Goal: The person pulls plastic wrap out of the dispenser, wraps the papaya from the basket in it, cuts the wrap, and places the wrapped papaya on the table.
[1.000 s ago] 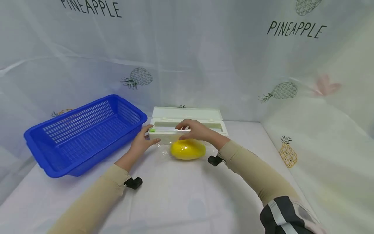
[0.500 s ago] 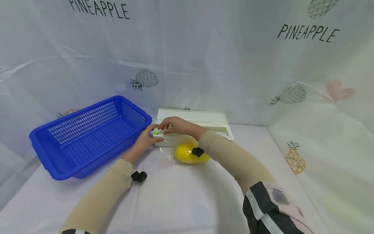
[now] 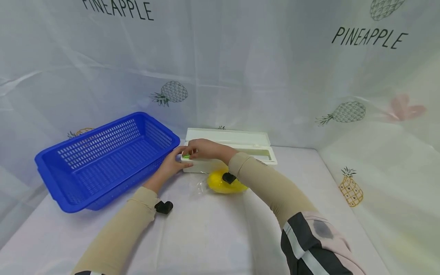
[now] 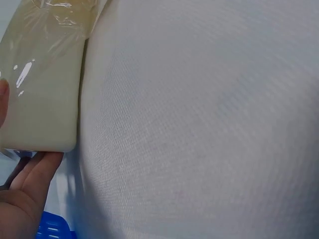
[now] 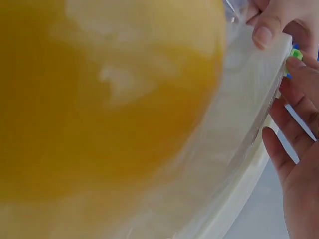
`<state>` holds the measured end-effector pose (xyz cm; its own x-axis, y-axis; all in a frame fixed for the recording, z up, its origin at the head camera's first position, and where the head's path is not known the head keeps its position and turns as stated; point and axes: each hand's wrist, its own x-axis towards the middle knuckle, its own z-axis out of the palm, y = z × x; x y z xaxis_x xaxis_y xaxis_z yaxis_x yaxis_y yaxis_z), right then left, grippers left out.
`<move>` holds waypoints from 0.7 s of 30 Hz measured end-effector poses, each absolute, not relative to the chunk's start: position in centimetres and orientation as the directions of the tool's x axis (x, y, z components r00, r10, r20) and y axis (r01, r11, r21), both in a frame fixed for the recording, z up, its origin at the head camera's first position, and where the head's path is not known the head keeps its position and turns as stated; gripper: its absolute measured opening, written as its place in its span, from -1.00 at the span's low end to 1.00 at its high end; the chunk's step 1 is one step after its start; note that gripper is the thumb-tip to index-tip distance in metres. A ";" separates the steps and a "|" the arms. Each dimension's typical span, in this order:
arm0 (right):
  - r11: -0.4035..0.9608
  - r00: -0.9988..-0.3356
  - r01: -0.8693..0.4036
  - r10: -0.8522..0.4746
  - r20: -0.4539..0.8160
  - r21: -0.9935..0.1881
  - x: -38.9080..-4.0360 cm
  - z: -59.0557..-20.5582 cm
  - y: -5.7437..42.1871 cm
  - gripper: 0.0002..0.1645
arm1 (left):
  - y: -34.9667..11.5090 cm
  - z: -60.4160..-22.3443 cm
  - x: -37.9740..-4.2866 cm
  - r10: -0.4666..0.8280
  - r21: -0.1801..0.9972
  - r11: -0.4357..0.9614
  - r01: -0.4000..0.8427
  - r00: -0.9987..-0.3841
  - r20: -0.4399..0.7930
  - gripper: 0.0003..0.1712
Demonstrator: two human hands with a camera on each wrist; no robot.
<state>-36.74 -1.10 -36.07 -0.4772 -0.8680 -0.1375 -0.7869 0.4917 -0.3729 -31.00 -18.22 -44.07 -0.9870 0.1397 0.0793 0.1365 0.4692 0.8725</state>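
Observation:
A white cling film dispenser (image 3: 204, 167) stands at the back of the table with its lid (image 3: 228, 136) raised. My left hand (image 3: 167, 166) grips its left end, thumb on the front and fingers round the end. At that same corner my right hand (image 3: 207, 148) pinches the small green slide cutter (image 5: 296, 54), its other fingers loosely spread. Clear film (image 4: 57, 20) hangs over the front and around a glossy yellow oval, fruit-like object (image 3: 217, 183) lying before the dispenser. My right wrist partly covers this object in the head view.
A blue perforated plastic basket (image 3: 103, 160) stands to the left, its right end close to my left hand. Behind the dispenser rises a pale curtain (image 3: 240, 95) printed with pineapples. A white cloth (image 3: 199, 236) covers the table.
My right hand has moved left along the dispenser from its middle to the green cutter at the left end and now pinches it. The left hand stays on that end.

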 end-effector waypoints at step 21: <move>0.512 -0.483 -0.825 -0.859 -0.171 -0.240 -36.7 -35.9 3.6 -0.70 | -18.3 -44.2 -31.2 0.168 0.845 0.513 0.153 -0.983 0.077 -0.20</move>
